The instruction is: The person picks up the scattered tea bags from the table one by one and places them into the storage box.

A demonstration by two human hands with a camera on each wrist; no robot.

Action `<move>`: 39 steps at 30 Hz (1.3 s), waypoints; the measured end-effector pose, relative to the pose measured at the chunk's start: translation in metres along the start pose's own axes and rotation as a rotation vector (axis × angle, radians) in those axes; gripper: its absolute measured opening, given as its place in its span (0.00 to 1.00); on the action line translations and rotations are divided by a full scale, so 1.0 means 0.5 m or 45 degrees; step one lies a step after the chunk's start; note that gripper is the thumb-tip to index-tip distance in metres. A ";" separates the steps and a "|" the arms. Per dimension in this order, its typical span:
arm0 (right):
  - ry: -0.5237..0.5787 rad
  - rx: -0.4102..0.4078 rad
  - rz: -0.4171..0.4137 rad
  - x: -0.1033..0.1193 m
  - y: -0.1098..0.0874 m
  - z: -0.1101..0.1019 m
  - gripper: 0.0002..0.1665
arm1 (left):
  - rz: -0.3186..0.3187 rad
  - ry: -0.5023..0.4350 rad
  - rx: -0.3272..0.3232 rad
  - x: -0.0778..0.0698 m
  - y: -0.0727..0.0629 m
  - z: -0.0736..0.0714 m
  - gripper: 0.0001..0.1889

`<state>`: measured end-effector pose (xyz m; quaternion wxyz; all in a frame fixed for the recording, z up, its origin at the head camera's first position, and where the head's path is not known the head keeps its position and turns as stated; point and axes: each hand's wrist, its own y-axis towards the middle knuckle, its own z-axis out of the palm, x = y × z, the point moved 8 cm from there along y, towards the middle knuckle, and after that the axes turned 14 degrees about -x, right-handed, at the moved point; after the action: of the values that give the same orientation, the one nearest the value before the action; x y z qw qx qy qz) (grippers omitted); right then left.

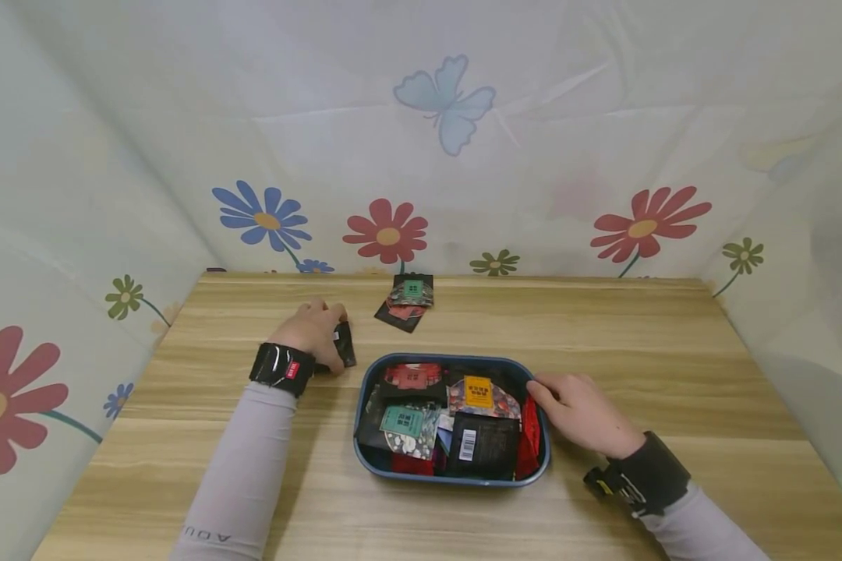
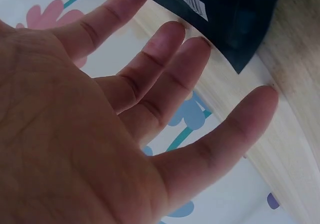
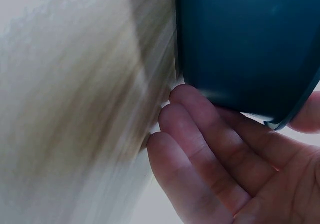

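My left hand [image 1: 312, 331] is at the left of the table, palm down, with its fingers spread over a black packet [image 1: 345, 344]. In the left wrist view, fingertips touch or nearly touch the edge of this packet [image 2: 220, 17], which bears a white barcode label. My right hand [image 1: 589, 409] holds the right end of a blue box [image 1: 456, 482], thumb at the rim and fingers along the outer wall. That dark blue wall [image 3: 245, 44] fills much of the right wrist view. Inside the box lie several packets, including one with an orange label [image 1: 479, 392] and one with a green label [image 1: 402, 421].
Two overlapping packets [image 1: 408, 300], one with a green label and one with a red label, lie at the table's back edge. Behind the wooden table [image 1: 603, 327] hangs a white curtain [image 1: 533, 156] printed with flowers and a butterfly.
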<state>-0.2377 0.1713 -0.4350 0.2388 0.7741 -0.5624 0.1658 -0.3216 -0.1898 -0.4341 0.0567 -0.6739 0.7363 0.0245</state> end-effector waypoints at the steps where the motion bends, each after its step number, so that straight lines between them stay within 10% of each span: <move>1: -0.001 -0.003 -0.001 0.000 0.000 0.000 0.19 | 0.007 0.012 -0.004 -0.001 0.002 0.001 0.45; 15: -0.008 -0.003 0.008 0.000 -0.001 -0.001 0.18 | 0.107 -0.032 -0.121 -0.028 0.006 -0.036 0.41; 30: 0.007 -0.008 0.001 0.002 -0.002 0.000 0.19 | 0.523 -0.169 -0.519 -0.164 -0.066 -0.173 0.43; 39: 0.014 0.004 0.003 0.001 -0.001 0.001 0.19 | 0.737 -0.151 -0.658 -0.253 -0.123 -0.206 0.42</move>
<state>-0.2372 0.1707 -0.4352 0.2406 0.7728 -0.5617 0.1712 -0.2549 -0.0818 -0.3148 -0.0818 -0.4277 0.8610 0.2630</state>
